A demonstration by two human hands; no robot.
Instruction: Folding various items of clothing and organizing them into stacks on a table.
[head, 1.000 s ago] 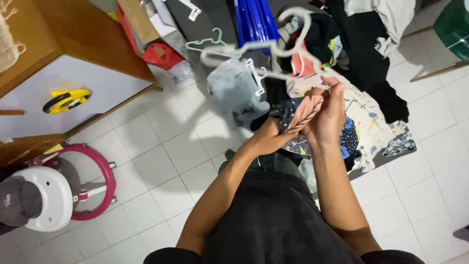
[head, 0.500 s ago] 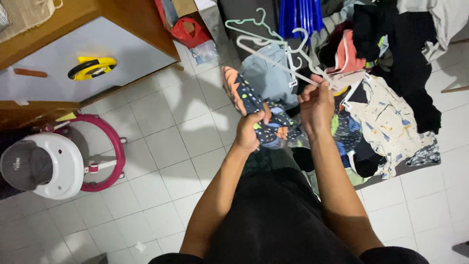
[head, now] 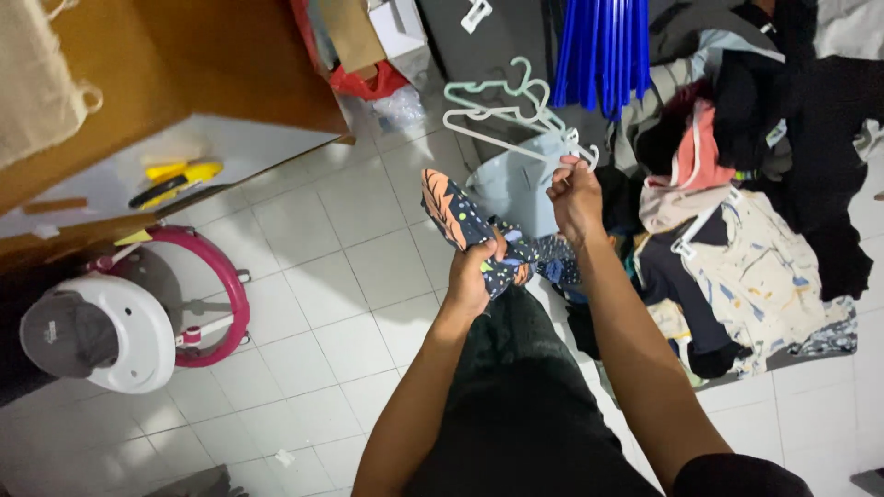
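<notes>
My left hand point(head: 476, 272) grips a dark blue garment with orange and speckled print point(head: 460, 218), bunched up in front of me. My right hand point(head: 575, 197) is closed on the hooks of pale plastic hangers point(head: 502, 115), white and mint green, held out over the floor. A light grey-blue cloth point(head: 512, 184) hangs below the hangers, between my hands. My dark trousers fill the bottom middle of the view.
A heap of clothes point(head: 737, 212) lies on the right. Blue hangers point(head: 603, 51) stand at the top. A wooden table point(head: 193, 64) is at upper left with a yellow tool point(head: 175, 179) under it. A white and pink baby walker point(head: 129, 317) sits left on the white tiled floor point(head: 313, 304).
My hands have moved apart. The left hand has pulled the patterned garment leftward and down, while the right hand lifted the hangers.
</notes>
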